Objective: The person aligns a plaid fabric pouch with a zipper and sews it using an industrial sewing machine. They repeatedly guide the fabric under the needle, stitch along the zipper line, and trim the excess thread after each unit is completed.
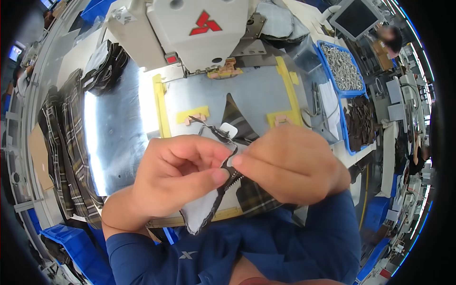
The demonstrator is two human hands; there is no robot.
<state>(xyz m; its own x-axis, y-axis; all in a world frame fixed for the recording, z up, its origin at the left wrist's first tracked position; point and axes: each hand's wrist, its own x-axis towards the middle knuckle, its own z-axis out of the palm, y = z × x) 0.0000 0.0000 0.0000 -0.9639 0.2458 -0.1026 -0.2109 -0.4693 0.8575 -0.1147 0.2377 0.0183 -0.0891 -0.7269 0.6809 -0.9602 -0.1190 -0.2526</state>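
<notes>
Near the middle, my left hand (175, 173) has its thumb and fingers closed on a fabric piece with pale grey backing (199, 213) and dark edges. My right hand (289, 166) pinches the same piece at a dark metal-toothed zipper (233, 178), close to my left fingertips. A small white tab (229, 130) shows above my fingers. Plaid fabric (254, 199) hangs beside the piece, with a pointed plaid part (232, 114) reaching up over the metal plate (251, 88), which carries yellow taped pieces.
A white sewing machine head (197, 42) stands beyond my hands. Fabric stacks (102, 66) and plaid pieces (66, 147) lie left. Blue trays (346, 149) hold metal parts and dark cloth at right, near a monitor (355, 19). Co-workers (418, 161) sit at the far right.
</notes>
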